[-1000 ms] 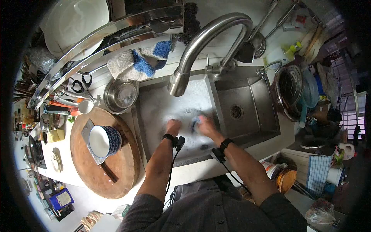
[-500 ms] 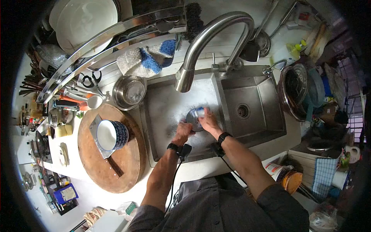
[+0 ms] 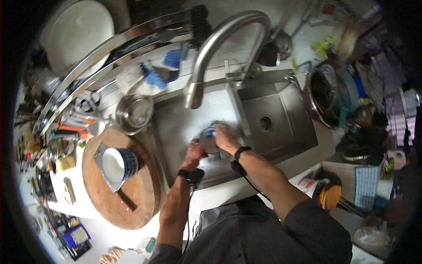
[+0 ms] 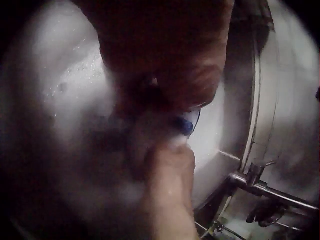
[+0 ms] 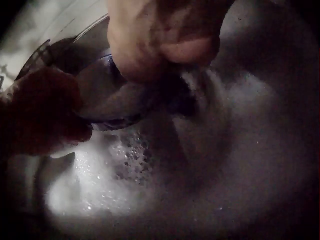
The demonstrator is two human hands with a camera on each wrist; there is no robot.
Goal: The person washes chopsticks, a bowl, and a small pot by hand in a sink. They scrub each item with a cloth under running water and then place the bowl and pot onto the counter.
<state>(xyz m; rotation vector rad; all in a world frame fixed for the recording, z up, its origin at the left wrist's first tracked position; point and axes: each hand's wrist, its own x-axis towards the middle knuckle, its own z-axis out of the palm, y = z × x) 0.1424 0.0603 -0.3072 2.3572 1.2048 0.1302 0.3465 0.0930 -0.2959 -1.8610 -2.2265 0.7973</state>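
Over the foamy left basin (image 3: 176, 115), the left hand (image 3: 194, 152) grips the edge of a bowl (image 3: 206, 141) with a blue rim. The right hand (image 3: 226, 139) holds a blue and white cloth or sponge (image 3: 211, 132) against the bowl. In the right wrist view the left hand (image 5: 42, 112) pinches the rim of the bowl (image 5: 112, 102) while the right hand (image 5: 167, 40) reaches into it, its fingertips hidden. The left wrist view is dark and blurred; the right hand (image 4: 172, 185) shows beside the blue patch (image 4: 184, 125).
The faucet (image 3: 194, 94) arches over the basin, with a second basin (image 3: 274, 112) to its right. A metal bowl (image 3: 134, 115) stands left of the sink. Blue-patterned bowls (image 3: 115, 164) and a cleaver (image 3: 127, 200) lie on the round board (image 3: 99, 198). Pans (image 3: 323, 94) stand at the right.
Since a second ago the hands have come up out of the foam with the bowl between them, and the right hand has moved closer to the left. The head view has shifted and blurred.
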